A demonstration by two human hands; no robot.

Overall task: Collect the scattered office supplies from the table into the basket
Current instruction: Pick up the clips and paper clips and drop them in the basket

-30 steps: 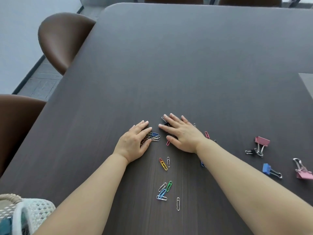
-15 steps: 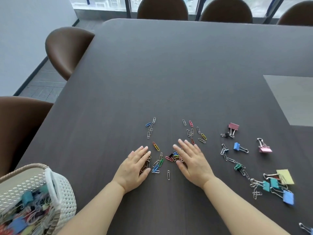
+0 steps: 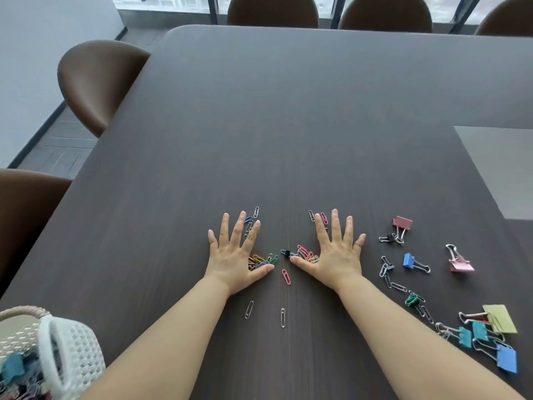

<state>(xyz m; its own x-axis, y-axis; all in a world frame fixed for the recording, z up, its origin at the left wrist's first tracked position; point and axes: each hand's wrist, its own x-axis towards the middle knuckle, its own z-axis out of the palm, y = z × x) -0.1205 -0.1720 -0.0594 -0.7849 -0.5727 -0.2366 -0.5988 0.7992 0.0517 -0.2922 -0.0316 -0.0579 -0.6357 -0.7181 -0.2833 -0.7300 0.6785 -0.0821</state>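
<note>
Paper clips (image 3: 261, 259) in mixed colours lie bunched on a dark table (image 3: 288, 125) between a person's two hands, both pressed flat on the surface with fingers straight and spread, gripping nothing. The left hand (image 3: 235, 255) covers part of one heap, which shows beside its thumb at 3 o'clock from the palm; a few more clips peek out between its fingertips at 12 o'clock. The right hand (image 3: 336, 252) lies over a second heap (image 3: 305, 254), which shows at 9 o'clock from its palm, with two clips beside its index fingertip. A pink clip (image 3: 286, 276) lies loose between the two thumbs, and two silver clips (image 3: 249, 309) lie between the forearms, at 6 o'clock from the hands. Binder clips (image 3: 507, 362) are scattered from 3 to 5 o'clock of the right hand: a pink one (image 3: 402, 223), a blue one (image 3: 409, 260), another pink one, and a yellow-green one (image 3: 500, 319) among teal and blue ones near the table edge. A white woven basket (image 3: 78, 350), at 8 o'clock in the frame beside the left forearm, holds coloured clips. Brown chairs (image 3: 98, 82) stand around the table.
</note>
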